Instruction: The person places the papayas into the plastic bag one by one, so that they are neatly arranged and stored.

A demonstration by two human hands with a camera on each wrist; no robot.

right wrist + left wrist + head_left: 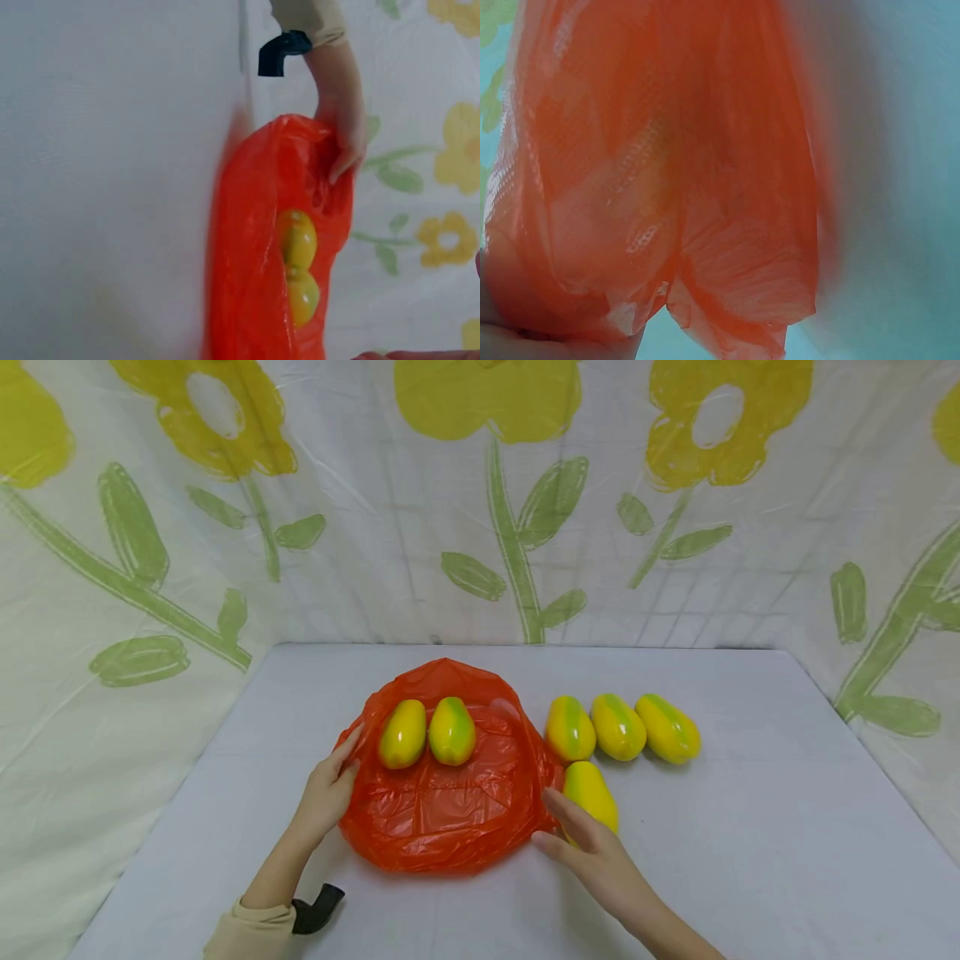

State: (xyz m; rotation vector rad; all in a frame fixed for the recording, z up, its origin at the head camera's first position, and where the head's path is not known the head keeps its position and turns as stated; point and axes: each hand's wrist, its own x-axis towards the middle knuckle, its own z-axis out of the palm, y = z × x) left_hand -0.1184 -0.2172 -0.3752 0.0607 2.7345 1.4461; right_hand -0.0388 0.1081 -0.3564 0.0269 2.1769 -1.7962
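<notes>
A red plastic bag (450, 814) stands wide-mouthed on the table, with two yellow-green papayas inside, one on the left (403, 735) and one on the right (452, 732). My left hand (322, 797) holds the bag's left rim, its fingers over the edge. At the right rim is my right hand (596, 856), fingers extended and thumb spread apart. Just beyond those fingers lies a loose papaya (592, 795), partly covered by them. The bag's side (675, 187) fills most of the left wrist view.
Behind the loose papaya, three more lie in a row: a left one (570, 729), a middle one (618, 727) and a right one (667, 729). A black angled piece (318, 910) sticks out at the left sleeve. Flower-printed cloth (375, 543) hangs behind the white table (787, 827).
</notes>
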